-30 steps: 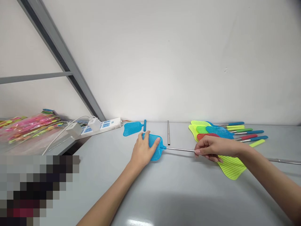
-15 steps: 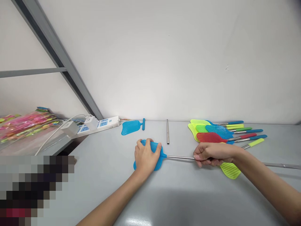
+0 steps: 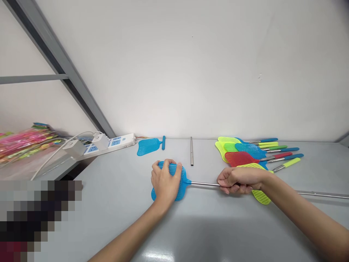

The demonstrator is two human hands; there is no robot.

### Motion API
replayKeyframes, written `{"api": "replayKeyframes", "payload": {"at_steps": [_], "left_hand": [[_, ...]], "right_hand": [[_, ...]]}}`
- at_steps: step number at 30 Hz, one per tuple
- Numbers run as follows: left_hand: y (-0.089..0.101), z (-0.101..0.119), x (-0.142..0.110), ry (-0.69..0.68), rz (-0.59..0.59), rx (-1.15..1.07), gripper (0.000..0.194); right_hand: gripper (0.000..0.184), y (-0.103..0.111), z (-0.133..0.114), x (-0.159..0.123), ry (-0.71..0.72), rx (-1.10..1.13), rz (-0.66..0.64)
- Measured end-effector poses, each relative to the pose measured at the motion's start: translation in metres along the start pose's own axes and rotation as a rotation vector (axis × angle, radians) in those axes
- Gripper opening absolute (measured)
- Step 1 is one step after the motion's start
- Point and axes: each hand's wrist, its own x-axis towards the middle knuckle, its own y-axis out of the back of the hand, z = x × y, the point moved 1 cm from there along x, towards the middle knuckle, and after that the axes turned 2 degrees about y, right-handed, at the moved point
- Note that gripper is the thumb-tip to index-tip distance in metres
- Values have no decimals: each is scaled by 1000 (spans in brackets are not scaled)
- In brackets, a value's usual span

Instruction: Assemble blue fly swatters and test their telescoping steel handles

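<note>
The blue fly swatter (image 3: 180, 189) lies across the middle of the grey surface (image 3: 114, 207), its head towards 9 o'clock and its metal rod running to 3 o'clock. The left hand (image 3: 165, 183) spreads over that head, grip bent onto it, fingertips near its far edge; the right hand (image 3: 236, 181), at 3 o'clock from the head, has its grip pinched round the rod. Beyond the right forearm a metal length, seemingly the same rod, leaves the frame, so whether a handle is fitted cannot be told. Head and rod look already joined. The rod is drawn out long, while the swatters in the pile show only short metal, so this one seems not yet as compact as they are. Reckoned from the held head, a loose blue swatter head (image 3: 148, 146) with a short blue handle (image 3: 163, 142) at its neck sits at 11 o'clock, and a bare metal rod (image 3: 191, 153) at 1 o'clock; those parts look unassembled. At 2 o'clock the pile, with a red swatter (image 3: 240, 159) among blue, green and yellow-green ones, appears finished; a yellow-green mesh head (image 3: 261, 197) shows partly beneath the right forearm. Farther out, a white power strip (image 3: 120, 141) lies at 10 o'clock, and plastic-wrapped colourful goods (image 3: 27, 145) between 9 and 10.
</note>
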Motion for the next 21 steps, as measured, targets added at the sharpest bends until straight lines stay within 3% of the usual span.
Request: {"api": "replayKeyframes", "payload": {"at_steps": [12,21], "left_hand": [[0,4,-11,-26,181,-76,17],[1,7,-20,-12,189,-81,15]], "right_hand": [[16,-6,1,3,28,66,-67],[16,-11,6,6,26,90,-84]]}}
